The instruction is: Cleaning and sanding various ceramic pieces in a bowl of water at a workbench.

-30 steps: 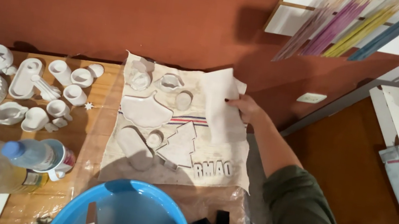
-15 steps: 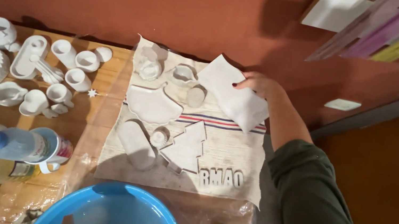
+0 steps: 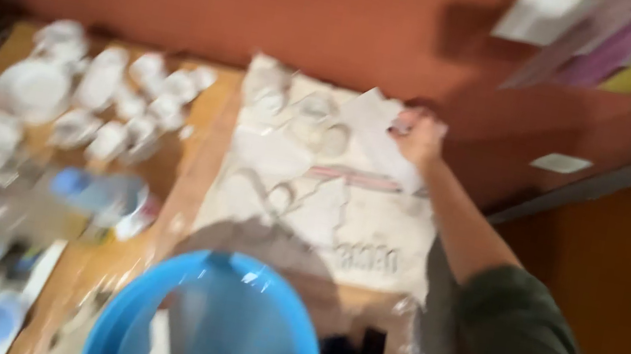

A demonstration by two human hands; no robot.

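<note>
White ceramic pieces are crowding the wooden table left of the cloth. Nearer, 1 blue bucket is holding something pale. Right hand is pinching a white sheet at the cloth's far edge.

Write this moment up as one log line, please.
right hand: grips white sheet | left hand: not in view | cloth: white pieces on it | blue tub: near edge
</note>
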